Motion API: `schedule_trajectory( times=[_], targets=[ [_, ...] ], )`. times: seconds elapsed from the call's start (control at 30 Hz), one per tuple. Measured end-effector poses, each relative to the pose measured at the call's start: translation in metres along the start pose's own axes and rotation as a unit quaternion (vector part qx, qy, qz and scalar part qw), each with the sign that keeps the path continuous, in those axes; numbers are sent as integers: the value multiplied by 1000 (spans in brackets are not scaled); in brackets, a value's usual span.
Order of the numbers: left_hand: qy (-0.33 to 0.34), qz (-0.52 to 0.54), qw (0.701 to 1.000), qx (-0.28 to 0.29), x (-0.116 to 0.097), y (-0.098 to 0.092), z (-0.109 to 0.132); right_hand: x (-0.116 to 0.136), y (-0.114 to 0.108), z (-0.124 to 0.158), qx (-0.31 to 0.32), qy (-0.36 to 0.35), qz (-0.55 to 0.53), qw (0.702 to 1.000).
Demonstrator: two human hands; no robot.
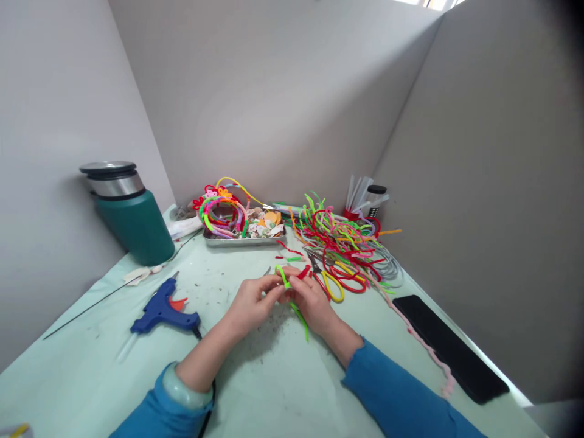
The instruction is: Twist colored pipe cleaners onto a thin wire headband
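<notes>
Near the middle of the table, my left hand (pixel 256 302) and my right hand (pixel 313 299) meet, their fingertips pinched round a bright green pipe cleaner (pixel 300 317). One end of it curls up above the fingers and the other hangs down between the hands. A short red fuzzy piece (pixel 303 272) shows at the fingers of my right hand; whether it is joined to the green one is hard to tell. Scissors with red and yellow handles (pixel 336 288) lie just right of my right hand.
A blue glue gun (pixel 164 309) lies left, before a green bottle (pixel 135 225). Behind the hands are a metal tray (pixel 244 241) of paper pieces and pipe-cleaner rings, and a heap of coloured pipe cleaners (pixel 335 231). A black flat object (pixel 449 347) lies right.
</notes>
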State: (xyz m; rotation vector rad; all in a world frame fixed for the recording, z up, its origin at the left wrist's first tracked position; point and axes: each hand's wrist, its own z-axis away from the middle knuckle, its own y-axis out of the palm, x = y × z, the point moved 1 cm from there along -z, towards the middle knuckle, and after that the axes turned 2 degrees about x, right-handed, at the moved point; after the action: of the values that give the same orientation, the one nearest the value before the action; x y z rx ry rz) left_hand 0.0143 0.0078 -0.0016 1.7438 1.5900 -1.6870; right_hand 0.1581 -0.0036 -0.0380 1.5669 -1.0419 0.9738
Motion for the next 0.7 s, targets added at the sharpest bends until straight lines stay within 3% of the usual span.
schedule_trajectory(
  times=[0.2,0.43,0.7],
  targets=[
    [-55,138,988,38,9,3,-2,0,-3,1,8,-9,59,998],
    [-117,215,970,-13,7,3,-5,-2,2,4,4,-19,61,998],
    [-69,201,976,-46,10,3,-3,-3,4,3,2,19,-26,999]
  ],
)
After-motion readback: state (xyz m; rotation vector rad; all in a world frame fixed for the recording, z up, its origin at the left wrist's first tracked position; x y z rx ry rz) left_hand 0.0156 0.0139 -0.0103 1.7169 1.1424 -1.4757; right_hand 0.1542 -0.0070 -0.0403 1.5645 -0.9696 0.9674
